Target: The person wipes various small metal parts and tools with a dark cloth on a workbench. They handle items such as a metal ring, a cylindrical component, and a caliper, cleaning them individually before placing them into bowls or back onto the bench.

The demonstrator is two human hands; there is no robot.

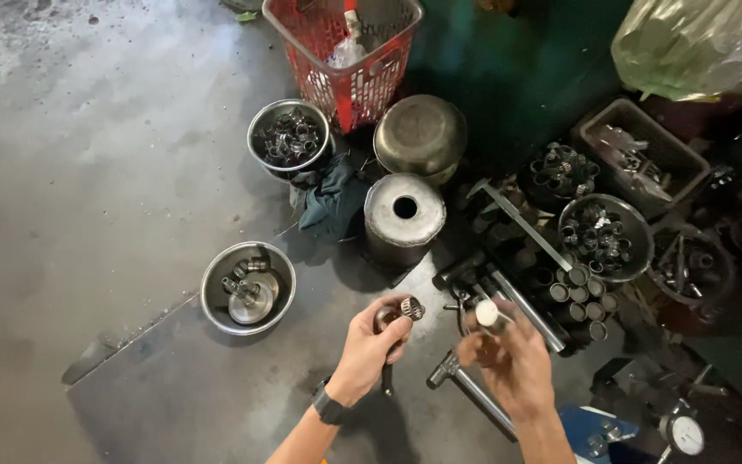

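Concrete floor, stained grey, with a dark metal sheet under the work area.

Head view: left hand has its fingers clamped around a small ring-shaped metal part, toothed or caged at the rim, a bearing by the look of it; a dark handle hangs below the palm. Right hand pinches a short white-tipped cylinder at its fingertips, fingers closed on it, blurred. The two parts sit just apart, between both sets of fingers.

Handling, my read: ring is steel, stiff, light, probably oily, so slippery; take it by the outer rim, not the cage.

Beyond the left fingers: steel bowl with fittings. Further out: bowl of rings, metal drum with a centre hole, red basket. Beyond the right fingers: rods, sleeves, another bowl of parts. Dial gauge near the wrist.
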